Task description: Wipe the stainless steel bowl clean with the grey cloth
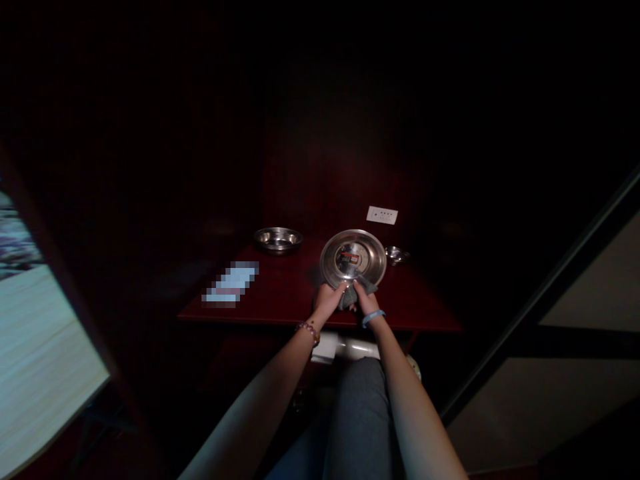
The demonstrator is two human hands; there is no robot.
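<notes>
Both hands grip the near rim of a shiny metal basin (370, 250), tilted so that its inside faces me. A label or a reflection shows on its bottom; I cannot tell which. My left hand (327, 298) closes on the rim's left part, thumb on top. On the right part, my right hand (367, 299) also has its thumb over the rim. A grey cloth (349, 299) is bunched between the hands and under the rim, against the right fingers. Most fingers are hidden behind the basin and cloth.
Another metal basin (279, 241) stands on the dark red shelf (280, 297) at the back left. A small metal bowl (397, 255) sits behind the held basin on the right. A white socket plate (382, 215) is on the back wall. A pale wooden surface (45, 360) lies far left.
</notes>
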